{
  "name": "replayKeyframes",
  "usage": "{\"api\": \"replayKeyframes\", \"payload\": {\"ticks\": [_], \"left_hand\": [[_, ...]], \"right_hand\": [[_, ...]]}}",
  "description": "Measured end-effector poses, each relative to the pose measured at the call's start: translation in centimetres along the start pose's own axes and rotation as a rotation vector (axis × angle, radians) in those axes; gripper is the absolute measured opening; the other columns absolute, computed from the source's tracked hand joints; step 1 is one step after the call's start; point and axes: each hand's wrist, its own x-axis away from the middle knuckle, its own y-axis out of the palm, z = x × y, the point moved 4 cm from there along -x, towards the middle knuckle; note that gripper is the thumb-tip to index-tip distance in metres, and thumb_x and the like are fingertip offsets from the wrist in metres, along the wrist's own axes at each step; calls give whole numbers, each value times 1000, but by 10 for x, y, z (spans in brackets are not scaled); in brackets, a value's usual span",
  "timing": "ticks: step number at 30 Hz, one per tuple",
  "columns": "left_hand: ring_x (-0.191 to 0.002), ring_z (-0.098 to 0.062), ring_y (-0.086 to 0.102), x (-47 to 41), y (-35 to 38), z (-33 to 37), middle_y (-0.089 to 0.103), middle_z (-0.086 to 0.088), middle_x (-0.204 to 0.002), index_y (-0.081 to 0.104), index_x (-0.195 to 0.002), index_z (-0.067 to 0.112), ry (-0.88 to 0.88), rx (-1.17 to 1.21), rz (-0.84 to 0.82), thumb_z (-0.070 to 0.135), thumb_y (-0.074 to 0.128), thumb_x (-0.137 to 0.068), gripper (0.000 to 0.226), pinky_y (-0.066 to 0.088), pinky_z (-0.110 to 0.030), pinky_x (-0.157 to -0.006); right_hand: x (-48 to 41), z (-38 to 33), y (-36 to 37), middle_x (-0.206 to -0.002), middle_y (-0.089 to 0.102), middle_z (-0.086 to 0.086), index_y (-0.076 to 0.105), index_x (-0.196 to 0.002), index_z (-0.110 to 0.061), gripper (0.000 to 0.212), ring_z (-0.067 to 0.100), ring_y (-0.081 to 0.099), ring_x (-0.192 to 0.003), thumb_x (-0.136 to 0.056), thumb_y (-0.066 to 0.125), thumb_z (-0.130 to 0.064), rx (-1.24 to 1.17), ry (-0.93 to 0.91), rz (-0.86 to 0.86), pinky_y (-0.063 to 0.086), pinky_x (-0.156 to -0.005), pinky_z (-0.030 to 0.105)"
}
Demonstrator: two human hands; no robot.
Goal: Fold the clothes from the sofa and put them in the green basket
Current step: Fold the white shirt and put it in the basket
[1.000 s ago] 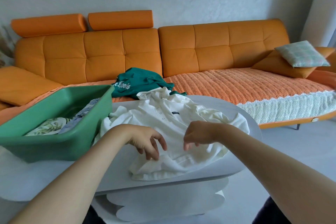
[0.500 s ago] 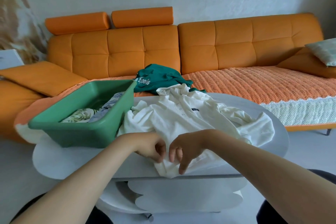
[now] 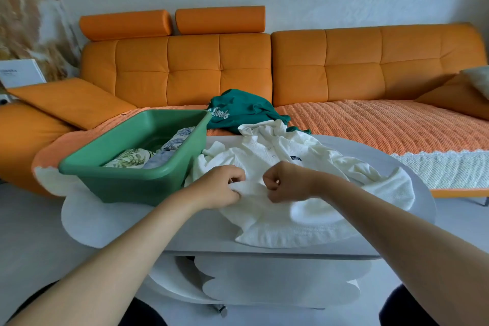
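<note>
A white polo shirt [image 3: 285, 156] lies crumpled on the white table [image 3: 111, 222], collar towards the sofa. My left hand [image 3: 221, 186] pinches a fold of its fabric near the shirt's middle. My right hand [image 3: 284, 182] grips the cloth just to the right, fingers curled. The green basket [image 3: 127, 177] stands on the table's left part with folded patterned clothes inside. A dark green garment [image 3: 238, 108] with white lettering lies heaped on the orange sofa [image 3: 190, 66] behind the table.
The sofa seat carries a woven orange cover [image 3: 383, 127] with a white fringe. Orange cushions lie at the left [image 3: 68, 100] and far right [image 3: 457, 98]. A white box [image 3: 19, 73] and dried grasses stand at the far left. Grey floor surrounds the table.
Both hands have gathered the shirt's lower part and lifted it up towards the chest area, staying close together. The view has shifted left, bringing the basket more into the middle.
</note>
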Motion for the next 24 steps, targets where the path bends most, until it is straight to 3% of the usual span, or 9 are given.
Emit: {"api": "replayKeyframes", "payload": {"ticks": [2, 4, 6, 8, 11, 15, 20, 22, 24], "left_hand": [[-67, -10, 47, 5, -5, -1, 51, 9, -75, 53, -75, 26, -52, -85, -133, 7, 49, -75, 19, 38, -29, -60], [-59, -8, 54, 18, 0, -5, 53, 5, -82, 58, -87, 29, -177, -194, -443, 4, 48, -81, 28, 43, -25, -51], [-61, 0, 63, 36, 10, -8, 60, 9, -88, 63, -102, 32, -319, -216, -827, 8, 55, -89, 28, 46, -19, -50], [-75, -5, 68, 42, 14, -5, 68, 13, -90, 69, -103, 37, -350, -151, -977, 20, 63, -92, 22, 42, -18, -57], [-71, -8, 65, 16, 5, 2, 68, 13, -88, 76, -99, 33, -236, -34, -673, 32, 64, -92, 14, 35, -20, -56], [-61, -3, 62, -33, -6, 4, 68, 12, -81, 75, -92, 30, -166, 94, -223, 23, 57, -94, 19, 45, -12, -58], [-90, -5, 58, -103, -10, -16, 61, 15, -102, 69, -106, 28, -224, 3, -5, 15, 47, -95, 27, 42, -18, -70], [-101, -9, 49, -132, -14, -28, 50, 13, -109, 65, -115, 27, -245, -53, 72, 14, 43, -97, 31, 39, -22, -77], [-101, -16, 47, -160, -14, -38, 49, 8, -105, 57, -110, 26, -266, -87, 118, 14, 39, -98, 25, 37, -24, -70]], "right_hand": [[6, 6, 15, -56, 48, -7, 37, -61, -22, 41, 8, 53, -52, -80, 69, -5, -102, 131, -355, 45, -49, 23], [15, 10, 30, -70, 67, 2, 50, -69, -19, 28, 19, 72, -68, -86, 71, -14, -182, 253, -657, 54, -53, 28], [17, 14, 36, -89, 73, 7, 62, -83, -17, 11, 27, 74, -73, -90, 66, -25, -203, 324, -728, 53, -51, 27], [10, 18, 32, -92, 74, 8, 65, -93, -16, 13, 27, 73, -68, -89, 63, -29, -212, 350, -628, 44, -46, 22], [-7, 28, 13, -89, 76, 4, 68, -93, -18, 15, 21, 70, -64, -90, 62, -31, -157, 312, -338, 37, -45, 21], [-28, 56, -11, -84, 75, -4, 68, -94, -21, 10, 15, 71, -60, -95, 58, -24, -66, 363, 34, 42, -45, 22], [-52, 84, -48, -90, 66, -14, 66, -85, -33, 23, 1, 59, -72, -94, 52, -17, 85, 350, 333, 41, -57, 14], [-64, 98, -63, -99, 68, -11, 67, -91, -32, 28, 5, 59, -79, -92, 49, -11, 76, 364, 421, 42, -60, 16], [-77, 114, -77, -114, 68, -6, 70, -105, -26, 36, 11, 61, -90, -91, 45, -4, 52, 387, 483, 48, -70, 21]]}}
